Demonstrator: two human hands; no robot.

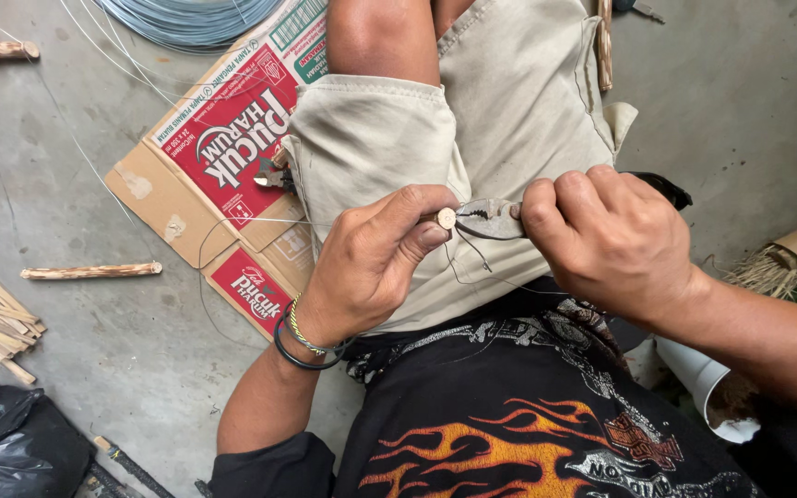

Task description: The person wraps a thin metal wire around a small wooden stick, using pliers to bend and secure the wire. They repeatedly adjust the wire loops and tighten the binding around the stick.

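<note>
Centre frame: a wooden stick point(446, 219) is pinched by the left hand point(371, 263); pliers point(491, 219) are clasped by the right hand point(611, 240); grey concrete floor point(94, 369) and flattened cardboard point(205, 175) are seen at left.

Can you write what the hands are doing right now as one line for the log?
left hand: pinches wooden stick end | right hand: grips pliers, jaws at stick | thin wire: runs left from stick | under legs: flattened cardboard box

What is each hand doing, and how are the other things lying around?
left hand: pinching a small wooden stick end-on
right hand: closed around pliers
pliers: nose at the stick's tip, thin wire there
wire coil: wound up, on the floor
cardboard box: flattened under the leg
black bag: crumpled
</note>
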